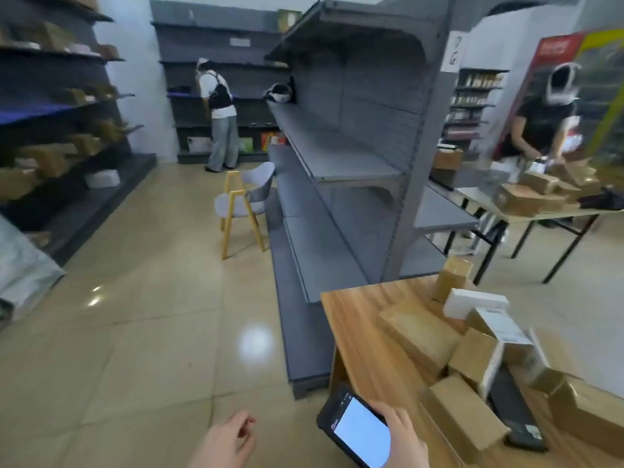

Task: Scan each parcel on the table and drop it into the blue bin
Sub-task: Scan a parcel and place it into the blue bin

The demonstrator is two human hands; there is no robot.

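My right fingers (pixel 400 418) wrap the scanner (pixel 359 430); my left hand (pixel 224 442) hangs loose, empty. Parcels (pixel 464 422) lie piled on the table (pixel 358 319) just beside: small stiff cartons, probably light, best taken across their narrow sides. No bin in sight.

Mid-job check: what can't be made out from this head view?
1. No blue bin anywhere in the head view.
2. On the phone, screen text is too small and blurred; the right hand covers one edge.
3. The parcel label is blurred and unreadable.
4. The black item is partly hidden by the parcels; identity unclear.
5. The left hand is cut off at the wrist by the bottom edge.
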